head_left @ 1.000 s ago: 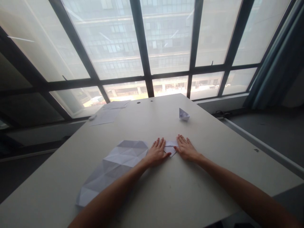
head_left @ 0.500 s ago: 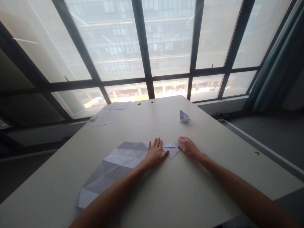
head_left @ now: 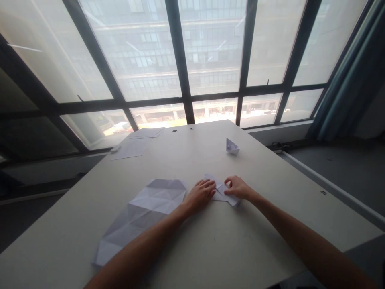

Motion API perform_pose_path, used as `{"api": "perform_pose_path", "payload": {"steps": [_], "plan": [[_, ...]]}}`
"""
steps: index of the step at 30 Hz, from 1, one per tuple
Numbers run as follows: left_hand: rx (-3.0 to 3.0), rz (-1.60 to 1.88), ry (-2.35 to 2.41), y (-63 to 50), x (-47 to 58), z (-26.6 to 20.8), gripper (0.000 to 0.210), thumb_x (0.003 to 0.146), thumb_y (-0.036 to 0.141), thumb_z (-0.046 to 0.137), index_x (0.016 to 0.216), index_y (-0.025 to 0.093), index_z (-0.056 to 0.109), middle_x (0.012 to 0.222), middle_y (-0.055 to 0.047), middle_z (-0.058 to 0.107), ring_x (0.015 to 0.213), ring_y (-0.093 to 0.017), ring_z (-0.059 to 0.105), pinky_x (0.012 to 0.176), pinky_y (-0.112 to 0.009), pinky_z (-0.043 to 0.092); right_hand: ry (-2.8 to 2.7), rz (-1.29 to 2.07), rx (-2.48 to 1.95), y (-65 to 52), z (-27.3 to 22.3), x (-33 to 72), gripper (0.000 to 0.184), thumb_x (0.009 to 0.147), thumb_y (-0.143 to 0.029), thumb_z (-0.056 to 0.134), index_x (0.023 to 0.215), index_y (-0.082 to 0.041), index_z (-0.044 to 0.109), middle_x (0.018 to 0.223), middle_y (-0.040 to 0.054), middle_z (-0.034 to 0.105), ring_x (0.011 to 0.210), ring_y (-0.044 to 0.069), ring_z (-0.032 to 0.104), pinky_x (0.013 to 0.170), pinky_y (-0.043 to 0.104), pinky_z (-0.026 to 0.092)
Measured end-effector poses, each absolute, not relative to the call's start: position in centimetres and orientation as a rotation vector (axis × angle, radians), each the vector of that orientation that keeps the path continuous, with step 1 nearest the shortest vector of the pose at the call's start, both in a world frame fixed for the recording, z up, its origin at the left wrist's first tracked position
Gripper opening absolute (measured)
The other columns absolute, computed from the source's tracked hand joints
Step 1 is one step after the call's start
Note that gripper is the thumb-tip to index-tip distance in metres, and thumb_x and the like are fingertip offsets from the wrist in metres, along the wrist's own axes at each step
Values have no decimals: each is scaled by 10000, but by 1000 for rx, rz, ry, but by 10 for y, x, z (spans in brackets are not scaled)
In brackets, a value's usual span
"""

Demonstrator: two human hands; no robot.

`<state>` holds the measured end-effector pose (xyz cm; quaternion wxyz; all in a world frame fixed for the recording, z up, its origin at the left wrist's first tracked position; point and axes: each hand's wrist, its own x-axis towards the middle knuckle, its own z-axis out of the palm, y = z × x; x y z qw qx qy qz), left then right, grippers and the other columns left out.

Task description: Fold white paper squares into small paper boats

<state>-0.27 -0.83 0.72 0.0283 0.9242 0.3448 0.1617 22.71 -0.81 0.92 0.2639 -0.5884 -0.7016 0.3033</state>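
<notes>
A small folded white paper (head_left: 221,194) lies on the table between my two hands. My left hand (head_left: 201,194) rests flat on its left part, fingers stretched out and pressing it down. At its right side my right hand (head_left: 239,188) is curled, with thumb and fingertips closed on the paper's edge; the exact grip is partly hidden. A large creased sheet of white paper (head_left: 156,196) lies spread to the left, partly behind my left forearm.
A small folded paper boat (head_left: 232,147) stands farther back on the right of the white table (head_left: 186,160). Several paper sheets (head_left: 132,148) lie at the far left with a small white object (head_left: 115,149) beside them. Large windows rise behind the table; a blue curtain (head_left: 339,88) hangs at right.
The folded paper has turned between my hands, and its pointed flap no longer faces me. My right hand has curled its fingers onto the paper; my left hand has shifted slightly over it.
</notes>
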Motion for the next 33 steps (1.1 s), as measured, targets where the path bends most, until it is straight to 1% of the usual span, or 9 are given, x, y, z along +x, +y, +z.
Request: {"api": "perform_pose_path", "payload": {"steps": [4,7,10,14,17,19,24,29,33], "plan": [[2835,559,1167,-14,0,9,364,972,341,438,1309,268,557,1364,-84,515,1262,-279,429,1044,-457,382,-1704,1223,-1327,-13,14,220,232,614,-180,697,837,-126,735,609,-7,641,510,124,532,463,218,371],[2727,707,1241,-16,3,10,411,971,341,440,1368,261,509,1304,-96,527,1197,-272,457,1026,-450,404,-1489,1261,-1176,-17,14,209,271,671,-185,639,926,-127,709,637,-20,618,519,106,508,463,205,360],[2504,925,1247,-16,5,11,421,973,355,443,1373,244,516,1244,-100,541,1150,-253,488,1020,-422,424,-1418,1169,-1051,-22,12,194,321,724,-195,615,1037,-141,662,680,-27,592,575,108,519,504,202,388],[2104,1122,1057,-18,8,17,402,971,398,455,1317,233,575,1233,-97,551,1087,-217,567,931,-356,498,-1444,1202,-872,-33,17,179,394,763,-249,654,1142,-180,572,827,3,625,746,148,597,657,253,487],[1962,1172,901,-23,10,25,384,971,399,462,1272,221,620,1215,-103,577,1100,-223,578,934,-348,495,-1429,1295,-797,-40,23,174,328,860,-380,594,1132,-205,543,967,38,623,876,173,610,746,306,524],[1940,1179,824,-26,10,30,379,973,399,462,1249,215,644,1215,-110,587,1126,-233,569,983,-367,464,-1396,1319,-807,-41,24,174,301,902,-456,532,1063,-203,550,993,49,609,886,181,610,735,321,537],[1891,1159,679,-29,9,34,413,932,446,533,1230,192,663,1242,-136,584,1165,-271,553,1011,-401,445,-1360,1195,-850,-34,17,174,302,836,-467,647,869,-186,541,829,18,599,768,174,608,667,317,534],[1805,1164,633,-28,9,32,402,906,416,592,1240,200,655,1244,-134,577,1150,-274,568,952,-386,496,-1394,1132,-835,-31,14,175,256,821,-404,680,885,-183,568,827,19,615,771,175,609,689,323,520],[1819,1157,622,-28,8,32,367,931,363,565,1257,212,642,1261,-123,578,1161,-262,564,987,-387,474,-1414,1109,-819,-32,16,176,228,827,-369,674,921,-183,583,852,23,622,787,176,605,686,313,508]]}}
